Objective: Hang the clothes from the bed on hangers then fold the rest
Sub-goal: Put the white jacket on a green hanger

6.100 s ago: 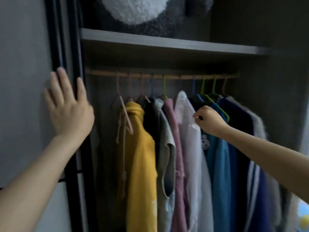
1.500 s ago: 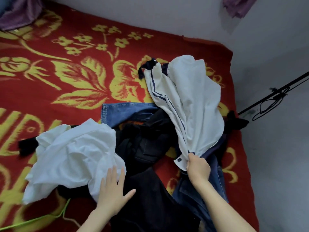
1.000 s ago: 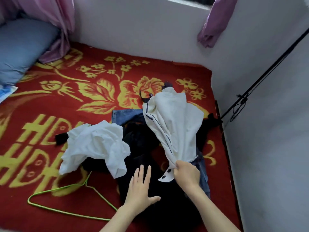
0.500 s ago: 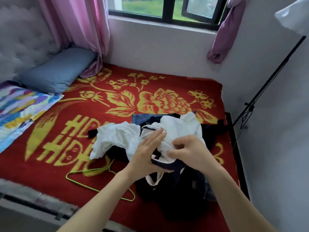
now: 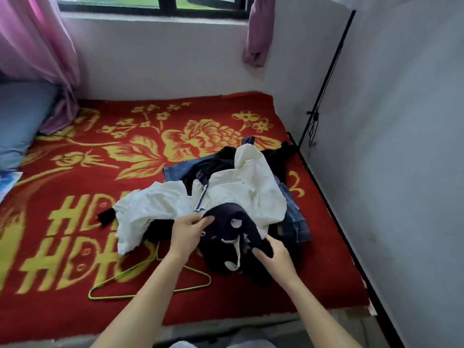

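Head view: the left hand [image 5: 187,233] pinches the upper edge of the navy part [image 5: 226,238] of a cream garment [image 5: 241,189], fingers curled on the cloth. The right hand [image 5: 273,257] grips the navy part's lower right edge, fingers curled under it. The garment lies on a pile with a white shirt [image 5: 150,207] and jeans [image 5: 180,169] on the red blanket [image 5: 75,184]. A green hanger [image 5: 113,280] lies on the blanket just left of the pile, partly under the left forearm.
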Demonstrator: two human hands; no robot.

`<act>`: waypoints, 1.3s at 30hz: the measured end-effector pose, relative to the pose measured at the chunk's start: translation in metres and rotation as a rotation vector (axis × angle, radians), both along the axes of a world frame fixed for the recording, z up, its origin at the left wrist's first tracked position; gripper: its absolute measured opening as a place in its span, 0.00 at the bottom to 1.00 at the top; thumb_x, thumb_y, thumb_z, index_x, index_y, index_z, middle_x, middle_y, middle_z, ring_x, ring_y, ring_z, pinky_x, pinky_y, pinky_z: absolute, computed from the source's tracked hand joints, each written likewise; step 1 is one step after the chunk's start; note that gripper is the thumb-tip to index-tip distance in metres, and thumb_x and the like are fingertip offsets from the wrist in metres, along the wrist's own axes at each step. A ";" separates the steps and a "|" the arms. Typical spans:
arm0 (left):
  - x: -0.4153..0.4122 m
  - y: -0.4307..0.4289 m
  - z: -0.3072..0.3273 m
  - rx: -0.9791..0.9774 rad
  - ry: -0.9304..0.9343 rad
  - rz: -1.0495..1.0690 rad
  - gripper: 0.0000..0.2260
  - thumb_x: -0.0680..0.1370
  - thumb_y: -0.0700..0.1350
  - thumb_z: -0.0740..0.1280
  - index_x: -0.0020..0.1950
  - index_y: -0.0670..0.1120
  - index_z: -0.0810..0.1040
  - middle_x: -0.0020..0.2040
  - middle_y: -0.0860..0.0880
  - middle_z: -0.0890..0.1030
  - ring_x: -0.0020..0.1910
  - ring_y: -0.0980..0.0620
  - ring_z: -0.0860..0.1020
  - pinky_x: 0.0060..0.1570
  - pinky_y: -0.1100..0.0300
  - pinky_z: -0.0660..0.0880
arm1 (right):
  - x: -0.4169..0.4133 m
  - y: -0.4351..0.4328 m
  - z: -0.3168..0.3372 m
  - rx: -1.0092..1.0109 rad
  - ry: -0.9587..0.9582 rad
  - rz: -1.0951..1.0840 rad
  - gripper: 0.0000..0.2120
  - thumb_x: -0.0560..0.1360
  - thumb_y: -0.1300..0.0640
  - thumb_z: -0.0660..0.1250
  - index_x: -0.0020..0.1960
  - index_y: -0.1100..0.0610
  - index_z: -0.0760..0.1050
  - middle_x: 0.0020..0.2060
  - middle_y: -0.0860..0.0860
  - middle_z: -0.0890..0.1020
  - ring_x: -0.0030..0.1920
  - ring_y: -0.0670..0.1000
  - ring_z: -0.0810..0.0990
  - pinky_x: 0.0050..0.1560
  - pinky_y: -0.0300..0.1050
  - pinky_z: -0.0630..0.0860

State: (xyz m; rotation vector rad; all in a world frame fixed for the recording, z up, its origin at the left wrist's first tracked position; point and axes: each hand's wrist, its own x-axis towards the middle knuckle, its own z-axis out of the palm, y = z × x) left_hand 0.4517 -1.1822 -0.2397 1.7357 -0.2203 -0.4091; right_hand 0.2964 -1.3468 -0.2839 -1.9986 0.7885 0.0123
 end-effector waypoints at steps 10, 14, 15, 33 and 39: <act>0.034 0.097 0.064 -0.246 0.051 0.002 0.16 0.75 0.41 0.70 0.41 0.26 0.75 0.39 0.31 0.78 0.39 0.41 0.75 0.43 0.43 0.74 | 0.041 0.095 -0.038 0.003 0.211 -0.388 0.29 0.73 0.47 0.69 0.69 0.57 0.65 0.59 0.57 0.75 0.57 0.58 0.75 0.49 0.48 0.73; 0.051 0.134 0.082 -0.291 -0.003 0.037 0.20 0.75 0.43 0.70 0.40 0.24 0.72 0.39 0.37 0.74 0.40 0.43 0.72 0.41 0.46 0.71 | 0.057 0.112 -0.037 0.075 0.123 -0.482 0.09 0.72 0.50 0.71 0.43 0.56 0.78 0.32 0.48 0.76 0.36 0.52 0.74 0.30 0.41 0.65; 0.056 0.145 0.083 -0.289 -0.029 0.062 0.20 0.75 0.43 0.70 0.39 0.24 0.72 0.38 0.39 0.74 0.38 0.44 0.72 0.39 0.50 0.71 | 0.063 0.114 -0.032 0.112 0.079 -0.551 0.09 0.71 0.52 0.72 0.36 0.56 0.77 0.29 0.49 0.76 0.34 0.53 0.74 0.30 0.41 0.65; 0.210 0.307 0.170 -0.300 -0.380 0.498 0.14 0.74 0.44 0.70 0.29 0.44 0.75 0.21 0.58 0.72 0.24 0.61 0.68 0.29 0.64 0.66 | 0.260 0.142 0.253 -0.252 -0.675 -0.287 0.06 0.69 0.69 0.64 0.40 0.62 0.80 0.33 0.54 0.78 0.36 0.52 0.75 0.38 0.49 0.72; 0.290 0.402 0.234 -0.249 -0.628 0.564 0.14 0.75 0.43 0.69 0.29 0.48 0.74 0.19 0.61 0.71 0.22 0.64 0.67 0.25 0.69 0.64 | 0.355 0.236 0.321 -0.264 -0.918 -0.211 0.08 0.68 0.68 0.64 0.39 0.59 0.80 0.26 0.48 0.75 0.31 0.49 0.73 0.34 0.46 0.71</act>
